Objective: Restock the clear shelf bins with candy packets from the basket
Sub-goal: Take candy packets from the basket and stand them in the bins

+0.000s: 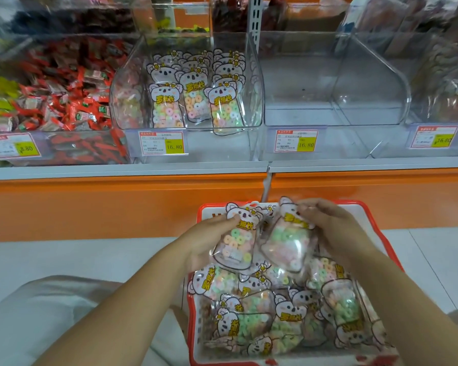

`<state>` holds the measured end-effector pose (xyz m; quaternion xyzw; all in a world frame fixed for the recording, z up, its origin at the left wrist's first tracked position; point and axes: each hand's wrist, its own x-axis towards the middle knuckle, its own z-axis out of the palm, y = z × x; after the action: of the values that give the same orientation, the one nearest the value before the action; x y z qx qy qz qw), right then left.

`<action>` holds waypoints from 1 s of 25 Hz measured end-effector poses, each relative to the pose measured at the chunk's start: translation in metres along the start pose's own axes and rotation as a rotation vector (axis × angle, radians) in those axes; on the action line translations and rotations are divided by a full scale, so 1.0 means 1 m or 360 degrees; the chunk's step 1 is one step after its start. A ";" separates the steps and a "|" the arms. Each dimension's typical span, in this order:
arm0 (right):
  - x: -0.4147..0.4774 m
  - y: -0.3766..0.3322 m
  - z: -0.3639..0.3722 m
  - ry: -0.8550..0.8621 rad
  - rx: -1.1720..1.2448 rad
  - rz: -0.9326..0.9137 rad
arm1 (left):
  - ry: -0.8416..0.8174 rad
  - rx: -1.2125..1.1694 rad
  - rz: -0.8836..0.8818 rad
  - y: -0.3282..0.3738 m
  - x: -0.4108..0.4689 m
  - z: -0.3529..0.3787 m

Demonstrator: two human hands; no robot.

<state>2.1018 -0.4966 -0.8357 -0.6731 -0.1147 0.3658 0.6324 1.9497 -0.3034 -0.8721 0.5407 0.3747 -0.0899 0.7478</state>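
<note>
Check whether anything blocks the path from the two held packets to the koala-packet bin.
Nothing visible does. The left hand and right hand each hold a packet above the basket; the bin's open top sits up-left, beyond only the orange shelf front.

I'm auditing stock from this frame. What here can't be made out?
Head view:
- Price tag small print: too small, blurred.
- Top bins: blurred, cut by the upper edge.
- Basket bottom: covered by packets; near rim cut by the lower edge.
- Far-right bin: cut by the right edge.
</note>
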 end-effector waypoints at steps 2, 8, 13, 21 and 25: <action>-0.005 0.008 0.019 -0.0099 -0.0129 0.0013 | -0.0171 -0.0007 0.0001 0.004 -0.007 0.011; -0.005 0.018 0.043 0.0030 -0.0134 0.0137 | -0.0162 0.0124 0.0321 0.000 -0.008 0.017; -0.019 -0.004 0.056 -0.0532 -0.0088 0.0213 | -0.0162 0.0124 0.0421 0.025 -0.033 0.009; -0.005 -0.145 0.133 -0.0860 -0.0094 -0.0424 | 0.0134 0.0356 0.1167 0.145 -0.117 -0.048; 0.063 -0.184 0.187 -0.0490 -0.0312 -0.0656 | 0.0782 -0.0086 0.1537 0.162 -0.130 -0.099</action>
<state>2.0833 -0.2822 -0.6730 -0.6301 -0.3789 0.3146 0.6004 1.8998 -0.1872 -0.6802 0.6372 0.2495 0.4027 0.6079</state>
